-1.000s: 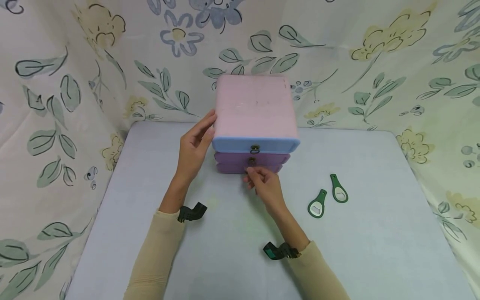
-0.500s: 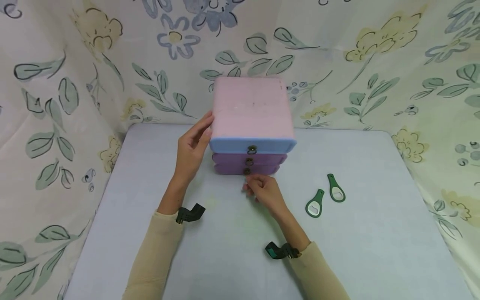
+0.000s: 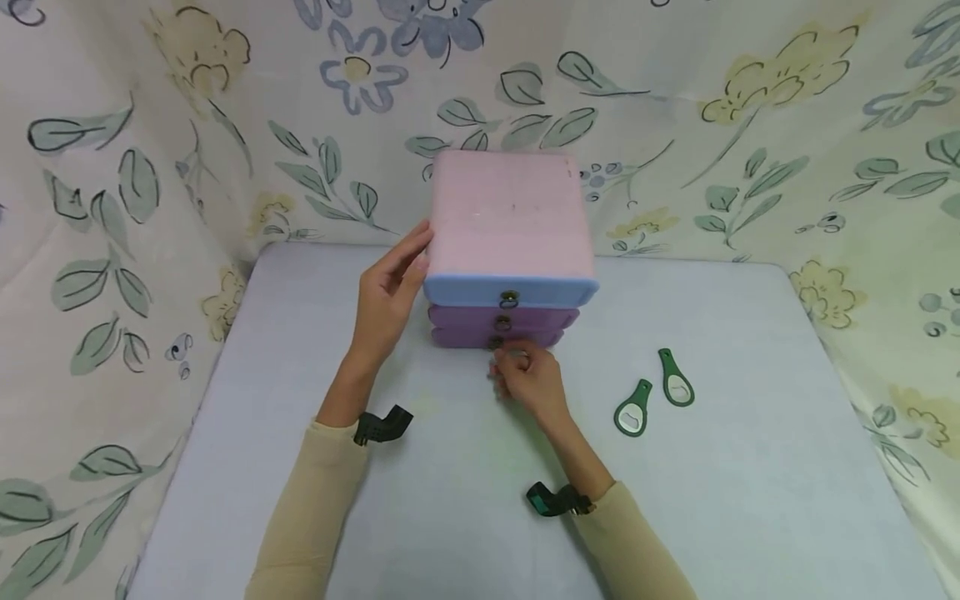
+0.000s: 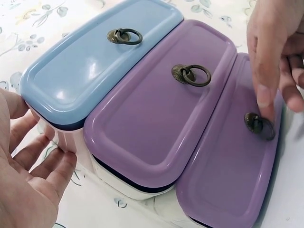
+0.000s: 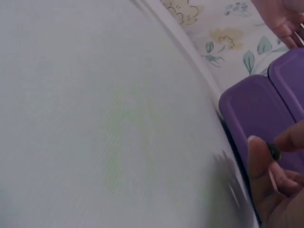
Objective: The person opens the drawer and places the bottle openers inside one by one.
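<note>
A small pink drawer box [image 3: 513,212] stands at the back of the table, its blue top drawer [image 3: 465,292] above two purple drawers. Each front bears a brass ring pull. My left hand [image 3: 382,308] rests its extended fingers against the box's left side, as the left wrist view also shows. At the bottom purple drawer [image 4: 228,156], my right hand [image 3: 531,379] has thumb and finger on the brass ring pull [image 4: 259,126]. The right wrist view shows that pull [image 5: 274,152] pinched between the fingertips. All three drawer fronts look near the box.
Two green bottle openers [image 3: 632,408] [image 3: 678,379] lie on the table to the right of my right hand. Floral cloth [image 3: 645,50] hangs behind and beside the white table [image 3: 450,517].
My right fingers have shifted slightly down on the bottom drawer's pull, so its brass mount shows above them. The left hand stays against the box. The head view sways slightly.
</note>
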Demonstrator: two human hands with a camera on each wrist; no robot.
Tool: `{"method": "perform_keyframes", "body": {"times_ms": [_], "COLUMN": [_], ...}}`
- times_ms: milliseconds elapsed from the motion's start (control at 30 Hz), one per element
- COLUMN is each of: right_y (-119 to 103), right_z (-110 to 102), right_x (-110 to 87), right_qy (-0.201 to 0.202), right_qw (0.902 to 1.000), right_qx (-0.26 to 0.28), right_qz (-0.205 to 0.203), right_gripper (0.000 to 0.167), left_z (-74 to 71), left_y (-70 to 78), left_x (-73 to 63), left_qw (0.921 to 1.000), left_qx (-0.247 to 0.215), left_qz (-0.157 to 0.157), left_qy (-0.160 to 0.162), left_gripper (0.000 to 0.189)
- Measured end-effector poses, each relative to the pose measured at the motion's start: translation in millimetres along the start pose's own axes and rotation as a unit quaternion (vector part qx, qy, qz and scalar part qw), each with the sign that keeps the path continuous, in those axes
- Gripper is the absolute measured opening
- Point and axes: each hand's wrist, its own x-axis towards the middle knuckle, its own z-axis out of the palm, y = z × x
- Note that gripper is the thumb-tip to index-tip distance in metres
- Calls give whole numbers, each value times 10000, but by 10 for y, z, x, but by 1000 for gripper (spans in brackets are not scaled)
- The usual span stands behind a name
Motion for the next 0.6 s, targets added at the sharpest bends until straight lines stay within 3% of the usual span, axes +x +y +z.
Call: {"method": "perform_keyframes", "body": {"times_ms": [233, 600], "right_y": [16, 28], "right_z": [89, 136], "right_x": [84, 132], "right_qy": [-226, -256], "right_qw": [9951, 9914], "right_qx": [825, 1077], "right_qz": [501, 702], "right_gripper": [31, 32], "left_z": [-10, -5], "left_y": [6, 33], "left_x": [-2, 10], "left_qw": [10000, 9999], "left_qx": [-3, 91], "left_qz": [-71, -70], "left_qy": [10, 10], "left_gripper": [40, 40]}}
